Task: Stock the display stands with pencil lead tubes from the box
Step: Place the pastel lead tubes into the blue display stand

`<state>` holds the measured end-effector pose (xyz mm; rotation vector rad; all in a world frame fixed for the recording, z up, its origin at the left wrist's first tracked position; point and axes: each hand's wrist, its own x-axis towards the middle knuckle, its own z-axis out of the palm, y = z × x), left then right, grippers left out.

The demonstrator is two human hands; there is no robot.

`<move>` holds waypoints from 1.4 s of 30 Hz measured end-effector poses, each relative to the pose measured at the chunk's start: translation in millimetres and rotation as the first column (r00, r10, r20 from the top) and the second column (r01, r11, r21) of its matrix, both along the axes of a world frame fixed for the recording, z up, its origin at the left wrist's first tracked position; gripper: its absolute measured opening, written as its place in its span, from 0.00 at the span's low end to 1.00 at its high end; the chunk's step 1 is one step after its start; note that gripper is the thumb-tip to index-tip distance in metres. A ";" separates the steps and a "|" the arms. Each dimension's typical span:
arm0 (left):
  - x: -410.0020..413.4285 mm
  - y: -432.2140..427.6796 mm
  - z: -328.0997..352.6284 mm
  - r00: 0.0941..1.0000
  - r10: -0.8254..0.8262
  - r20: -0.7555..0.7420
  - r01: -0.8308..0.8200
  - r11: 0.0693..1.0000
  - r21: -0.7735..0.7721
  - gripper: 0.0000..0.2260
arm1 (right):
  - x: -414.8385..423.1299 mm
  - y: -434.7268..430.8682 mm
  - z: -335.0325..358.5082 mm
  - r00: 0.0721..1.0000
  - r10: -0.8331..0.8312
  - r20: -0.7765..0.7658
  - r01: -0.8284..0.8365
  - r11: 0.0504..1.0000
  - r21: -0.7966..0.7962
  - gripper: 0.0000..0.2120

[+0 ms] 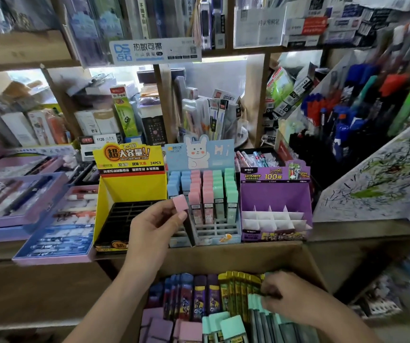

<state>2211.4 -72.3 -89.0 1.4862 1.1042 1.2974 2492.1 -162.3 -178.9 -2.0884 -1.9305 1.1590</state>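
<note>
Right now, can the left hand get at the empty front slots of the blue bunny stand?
Probably yes. The left hand, pinching a pink-capped tube, is right at the front-left corner of the blue bunny stand; the empty front slots are open from above, and nothing sits between them.

head view | from above, facing forward-down | close to counter

rabbit stand: printed card, matt pastel
yellow stand, left of rabbit stand: glossy printed card, black plastic grid
purple stand, right of rabbit stand: printed card, white paper dividers
pink tube, at rabbit stand's front: smooth matt plastic cap
box, in front of rabbit stand: plain brown cardboard, matt
counter, under rabbit stand: dull brown wood look
</note>
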 end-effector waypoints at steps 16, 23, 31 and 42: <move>12.0 23.1 5.6 0.990 0.076 -0.120 -0.056 0.985 0.163 0.11 | 0.7 1.0 -0.7 1.000 0.005 -0.002 -0.005 1.000 0.001 0.10; 10.9 13.6 -4.1 0.958 0.149 -0.244 -0.099 0.974 0.206 0.15 | 0.6 1.0 -3.0 1.000 0.007 -0.013 -0.007 1.000 0.016 0.08; 14.8 11.6 -7.2 0.903 0.193 -0.385 -0.088 0.958 0.274 0.14 | 1.4 -0.6 -2.0 1.000 0.010 -0.001 -0.010 1.000 0.014 0.10; 17.5 16.8 -21.1 0.874 0.249 -0.418 -0.141 0.952 0.271 0.04 | -3.4 -1.2 1.8 1.000 0.015 0.013 -0.015 1.000 0.023 0.09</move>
